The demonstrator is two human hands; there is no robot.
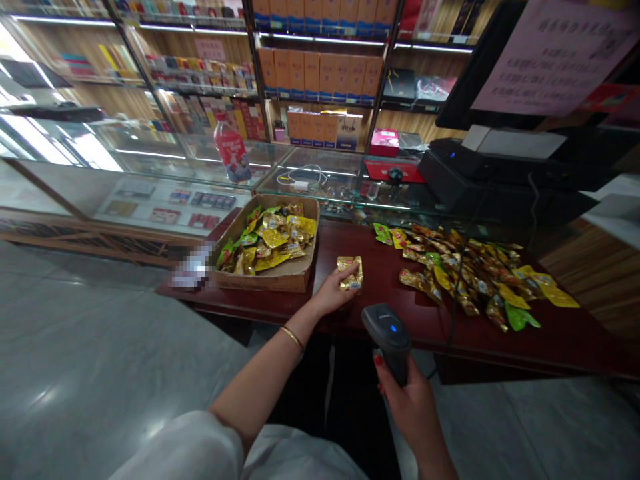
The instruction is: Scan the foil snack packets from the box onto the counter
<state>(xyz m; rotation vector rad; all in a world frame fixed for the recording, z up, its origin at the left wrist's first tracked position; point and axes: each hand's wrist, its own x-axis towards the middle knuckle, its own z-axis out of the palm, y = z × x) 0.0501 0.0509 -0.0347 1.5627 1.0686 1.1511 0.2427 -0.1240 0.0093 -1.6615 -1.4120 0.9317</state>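
My left hand (334, 291) is closed on a small gold foil snack packet (356, 272) just above the dark red table (330, 240). In my right hand (407, 393) is a black barcode scanner (387, 330) with a blue light, its head angled toward the packet but apart from it. Left of my left hand stands an open cardboard box (285, 283) of gold, yellow and green packets. To the right, a loose pile of similar packets (460, 267) lies spread over the table.
A glass display counter (190, 157) runs behind the table, with a red-labelled bottle (233, 150) and a white cable (303, 183) on it. A monitor (470, 73) stands over a black till unit (500, 167) at the right. Stocked shelves line the back wall.
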